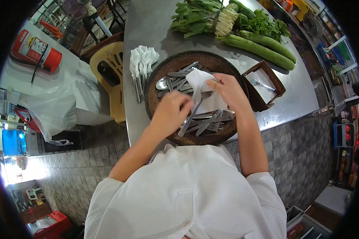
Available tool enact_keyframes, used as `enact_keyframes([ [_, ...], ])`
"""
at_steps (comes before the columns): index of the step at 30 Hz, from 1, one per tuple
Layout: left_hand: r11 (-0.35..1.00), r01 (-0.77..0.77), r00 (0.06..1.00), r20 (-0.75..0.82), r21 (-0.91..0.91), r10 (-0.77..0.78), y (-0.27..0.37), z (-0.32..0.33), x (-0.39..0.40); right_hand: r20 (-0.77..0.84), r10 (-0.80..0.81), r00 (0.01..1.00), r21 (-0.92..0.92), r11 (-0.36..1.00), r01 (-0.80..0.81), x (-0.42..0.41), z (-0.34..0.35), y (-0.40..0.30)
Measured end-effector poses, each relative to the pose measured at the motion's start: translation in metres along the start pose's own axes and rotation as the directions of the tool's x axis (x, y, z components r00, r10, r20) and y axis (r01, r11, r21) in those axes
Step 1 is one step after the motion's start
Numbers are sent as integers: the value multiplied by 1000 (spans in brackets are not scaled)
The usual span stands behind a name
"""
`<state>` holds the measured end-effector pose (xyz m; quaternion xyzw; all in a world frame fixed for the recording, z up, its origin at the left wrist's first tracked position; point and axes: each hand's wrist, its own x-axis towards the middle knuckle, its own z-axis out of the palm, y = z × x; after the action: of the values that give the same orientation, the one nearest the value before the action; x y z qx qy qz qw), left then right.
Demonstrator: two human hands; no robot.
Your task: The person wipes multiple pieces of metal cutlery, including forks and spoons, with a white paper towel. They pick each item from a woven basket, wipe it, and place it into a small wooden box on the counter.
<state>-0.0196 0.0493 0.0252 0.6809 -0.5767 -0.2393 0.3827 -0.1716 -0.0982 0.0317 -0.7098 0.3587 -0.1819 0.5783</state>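
Before me a round woven tray (155,71) holds loose metal forks, knives and a spoon (161,84). My right hand (227,88) pinches a white paper napkin (197,78) above the tray. A fork (194,115) lies slantwise against the napkin, its head at the paper and its handle pointing down toward me. Beside that handle is my left hand (175,110), blurred, fingers curled; whether it touches the fork is unclear. Left of the tray lie several cutlery bundles (142,65) with their heads wrapped in white napkins. A woven box (269,67) at the right holds napkins and a fork (260,83).
Leafy greens (197,18) and long green gourds (257,49) lie at the far side of the steel table (155,27). A yellow plastic chair (115,80) stands against its left edge. Farther left, a fire extinguisher (37,50) and a plastic bag (53,107) rest on a white surface.
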Motion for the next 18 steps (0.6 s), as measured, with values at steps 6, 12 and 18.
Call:
enact_keyframes([
  [6, 859, -394, 791, -354, 328, 498, 26, -29, 55, 222, -156, 962, -164, 967, 195, -10, -9, -56],
  [12, 984, 43, 977, 211, -174, -5, 33, -40, 50, 151, -223, 963, -208, 945, 251, -24, 6, -44],
  [18, 991, 121, 990, 66, 55, -124, 43, -44, 26, 114, -186, 976, -252, 945, 209, -26, 17, -40],
])
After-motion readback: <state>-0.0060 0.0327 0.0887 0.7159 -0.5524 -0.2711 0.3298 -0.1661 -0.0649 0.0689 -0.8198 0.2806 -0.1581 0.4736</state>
